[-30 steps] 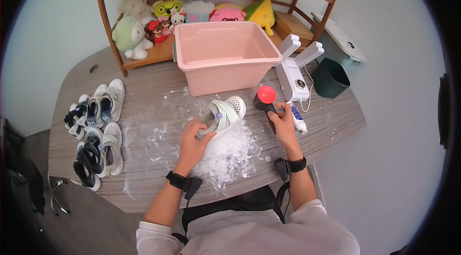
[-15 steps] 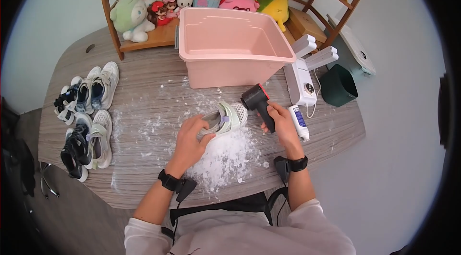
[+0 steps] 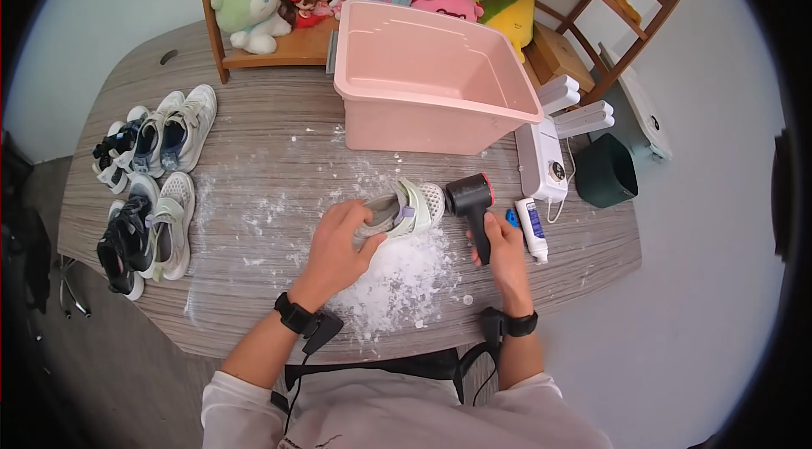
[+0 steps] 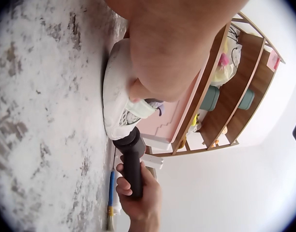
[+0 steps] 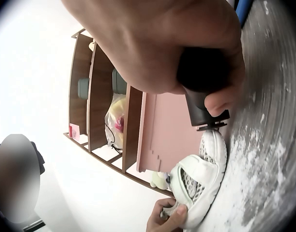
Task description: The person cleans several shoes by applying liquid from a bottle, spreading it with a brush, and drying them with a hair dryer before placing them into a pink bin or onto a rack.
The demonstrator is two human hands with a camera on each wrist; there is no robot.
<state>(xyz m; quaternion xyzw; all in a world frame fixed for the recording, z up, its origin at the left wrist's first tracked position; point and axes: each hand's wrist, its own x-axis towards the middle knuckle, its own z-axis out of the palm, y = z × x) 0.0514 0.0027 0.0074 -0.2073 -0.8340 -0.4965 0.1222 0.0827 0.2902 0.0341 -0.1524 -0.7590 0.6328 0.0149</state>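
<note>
Strapped shoe (image 3: 420,216) in front of pink bin (image 3: 414,125), heel pinched in left hand (image 3: 335,253), black blower (image 3: 469,195) gripped in right hand (image 3: 507,256); likely blowing-off step, next calling for steady heel, slow nozzle sweep.

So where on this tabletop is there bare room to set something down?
The best spot looks like the stretch between the shoe group and the pink bin. A smaller patch runs from the white tube to the right edge of the table. It's crowded where the left hand grips the light shoe beside the black tool.
</note>
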